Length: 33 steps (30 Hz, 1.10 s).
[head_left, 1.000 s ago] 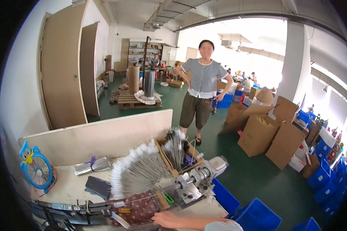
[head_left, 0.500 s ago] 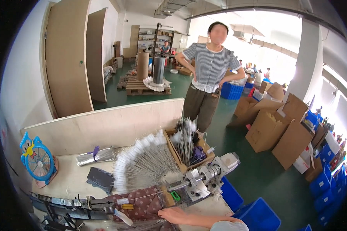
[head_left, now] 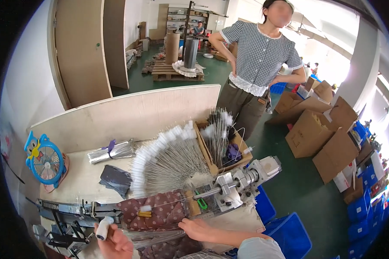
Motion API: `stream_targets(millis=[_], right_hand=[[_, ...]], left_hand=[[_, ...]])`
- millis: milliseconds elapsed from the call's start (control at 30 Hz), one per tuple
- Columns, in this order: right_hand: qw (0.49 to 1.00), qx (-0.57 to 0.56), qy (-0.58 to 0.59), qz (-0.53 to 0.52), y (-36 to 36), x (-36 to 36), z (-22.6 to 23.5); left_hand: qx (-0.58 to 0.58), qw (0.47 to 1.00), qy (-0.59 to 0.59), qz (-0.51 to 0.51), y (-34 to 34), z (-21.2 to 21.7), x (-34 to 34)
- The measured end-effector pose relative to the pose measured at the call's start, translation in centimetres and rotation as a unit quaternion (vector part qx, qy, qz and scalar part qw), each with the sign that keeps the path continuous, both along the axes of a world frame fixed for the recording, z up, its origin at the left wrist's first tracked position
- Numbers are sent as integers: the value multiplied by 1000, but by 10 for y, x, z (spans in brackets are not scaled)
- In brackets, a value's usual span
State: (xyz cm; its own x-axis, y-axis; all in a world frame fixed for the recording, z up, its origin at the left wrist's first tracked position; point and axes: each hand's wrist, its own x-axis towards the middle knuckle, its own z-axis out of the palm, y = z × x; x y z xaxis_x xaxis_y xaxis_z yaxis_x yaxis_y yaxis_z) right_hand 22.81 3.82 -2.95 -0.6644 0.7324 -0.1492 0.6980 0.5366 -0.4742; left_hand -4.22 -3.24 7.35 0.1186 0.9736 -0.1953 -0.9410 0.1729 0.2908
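My left hand [head_left: 116, 245] is raised palm up beside the clamp machine [head_left: 80, 209] at the lower left. At its fingertips is a white rounded piece [head_left: 104, 228]; I cannot tell whether it is a finger cover or held. My right hand [head_left: 198, 228] has its fingers bent together at the edge of the brown dotted cushion [head_left: 157, 220], and whatever they hold is hidden. Below it lies a bundle of thin wires [head_left: 153, 238]. A white-tipped wire brush [head_left: 146, 208] reaches from the chuck machine [head_left: 233, 185] over the cushion, next to a yellow piece [head_left: 144, 213].
Behind the machines, wire brushes [head_left: 170, 153] with white heads fan out beside a cardboard box [head_left: 240, 160] of more brushes. A blue fan [head_left: 46, 166], a tied wire bundle [head_left: 111, 151] and dark sheets [head_left: 115, 179] lie left. A person [head_left: 263, 58] stands beyond the board; blue bins [head_left: 291, 235] stand right.
My left hand has come up into view, and the white piece has moved left. The brush tip now lies higher over the cushion. The view has tilted down, and my right hand stays near the cushion's edge.
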Motion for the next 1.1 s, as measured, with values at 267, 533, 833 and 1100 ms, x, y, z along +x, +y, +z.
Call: stream_targets(millis=[267, 533, 833, 1100], right_hand=[[999, -30, 20, -25, 1, -15, 7], [981, -101, 126, -105, -4, -13, 19], [981, 83, 174, 8, 3, -13, -46], [976, 78, 202, 15, 12, -20, -48]], left_hand=[[137, 856, 496, -46, 13, -28, 61], [423, 433, 790, 94, 115, -25, 146], [359, 398, 844, 3, 120, -29, 155], [349, 328, 877, 30, 148, -29, 153]])
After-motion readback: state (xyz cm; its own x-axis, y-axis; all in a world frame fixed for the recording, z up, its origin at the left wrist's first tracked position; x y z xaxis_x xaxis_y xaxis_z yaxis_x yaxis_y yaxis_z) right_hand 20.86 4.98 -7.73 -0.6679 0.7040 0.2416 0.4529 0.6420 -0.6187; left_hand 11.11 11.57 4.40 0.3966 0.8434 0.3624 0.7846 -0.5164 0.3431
